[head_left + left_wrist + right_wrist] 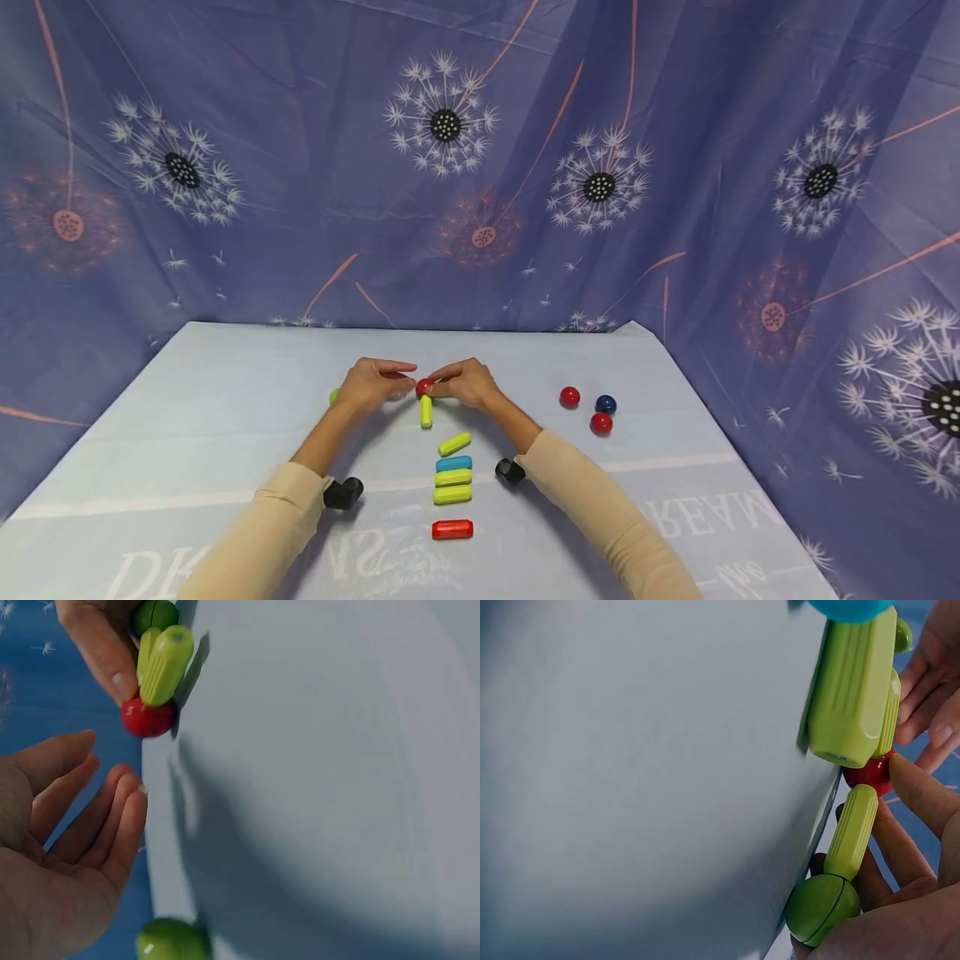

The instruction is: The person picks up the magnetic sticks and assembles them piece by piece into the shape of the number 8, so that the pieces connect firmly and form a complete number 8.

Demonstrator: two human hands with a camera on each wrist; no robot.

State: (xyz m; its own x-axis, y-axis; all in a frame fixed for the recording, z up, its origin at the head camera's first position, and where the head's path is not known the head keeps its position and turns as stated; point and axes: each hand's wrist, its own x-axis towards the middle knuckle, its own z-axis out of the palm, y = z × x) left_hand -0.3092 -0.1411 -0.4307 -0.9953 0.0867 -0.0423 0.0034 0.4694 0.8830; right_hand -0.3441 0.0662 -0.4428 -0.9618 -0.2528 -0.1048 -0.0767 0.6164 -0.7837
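The right hand (467, 383) is grasping a ball-and-rod assembly (166, 664), its forefinger touching the red ball (148, 718) and its thumb lying against the green ball (821, 907). One ribbed rod (853, 832) is spanning the two; a second rod (426, 412) is projecting from the red ball toward the wearer. The left hand (375, 387) is gripping nothing — fingers relaxed, just left of the red ball. A loose ball (172, 941) is lying left of that hand.

Assessment: the parts are appearing light, stiff and hardly fragile. The glossy balls are probably offering a slippery hold; the ribbed rods, a surer one. The joints are likely the weak points — pinching close beside them is seeming advisable.
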